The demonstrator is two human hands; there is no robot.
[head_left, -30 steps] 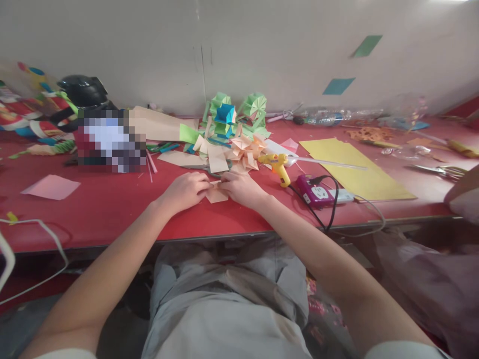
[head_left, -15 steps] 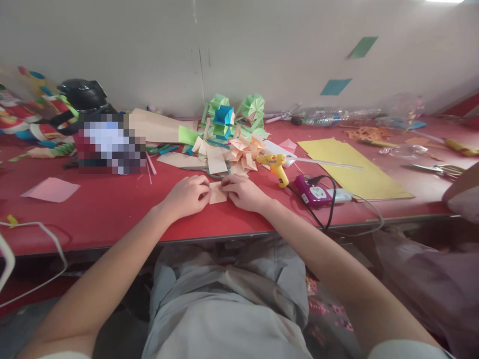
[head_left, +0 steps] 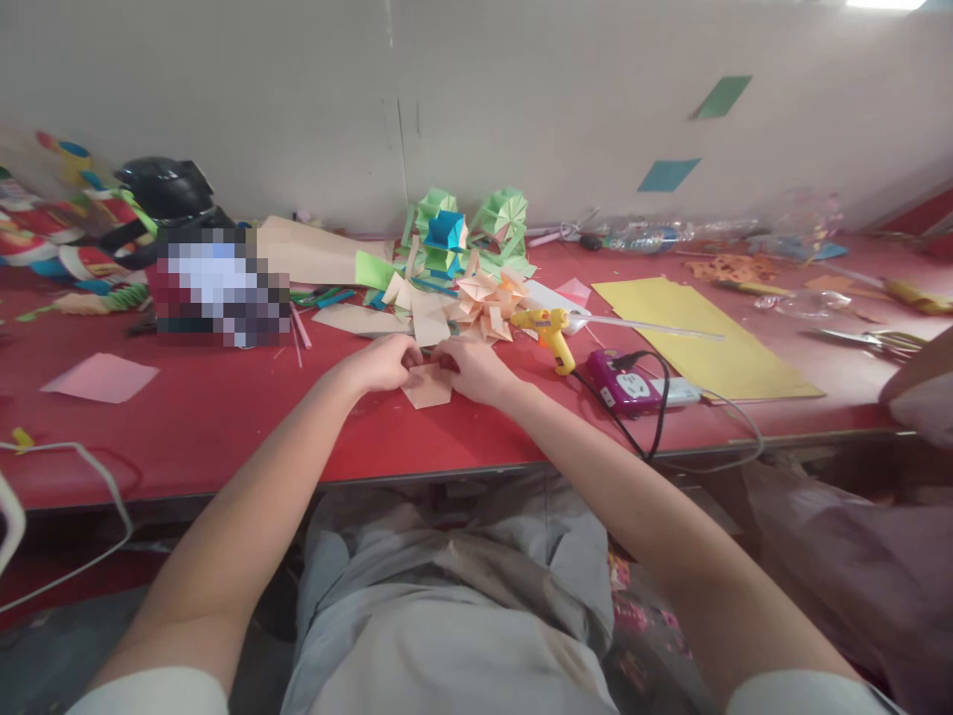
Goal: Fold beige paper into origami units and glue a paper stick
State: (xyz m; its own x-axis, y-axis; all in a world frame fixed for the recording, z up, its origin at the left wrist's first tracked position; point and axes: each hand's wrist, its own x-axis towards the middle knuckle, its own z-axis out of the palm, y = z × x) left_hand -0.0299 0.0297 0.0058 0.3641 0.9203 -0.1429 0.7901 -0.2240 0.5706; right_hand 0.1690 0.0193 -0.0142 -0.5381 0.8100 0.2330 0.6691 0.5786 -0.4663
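A small piece of peach paper point(head_left: 430, 389) lies on the red table between my hands. The fingers of my left hand point(head_left: 385, 361) pinch its far left edge. On the far right edge, my right hand point(head_left: 475, 367) grips the same paper, thumb and fingers drawn together. Just beyond my fingers lie a heap of folded peach paper pieces point(head_left: 487, 298) and several flat peach strips. A yellow hot glue gun point(head_left: 547, 328) rests to the right of my right hand, a clear glue stick trailing from its back.
Behind stand green and blue folded paper shapes point(head_left: 447, 233). At right are a purple power socket point(head_left: 625, 382) with cables, yellow sheets point(head_left: 700, 338) and scissors point(head_left: 871, 341). Pink paper point(head_left: 100, 378) lies at left. A white wire frame point(head_left: 104, 467) juts in at the front left edge.
Both hands have shifted slightly away from me, to the paper's far edge. More of the paper's near side shows, and it looks turned a little.
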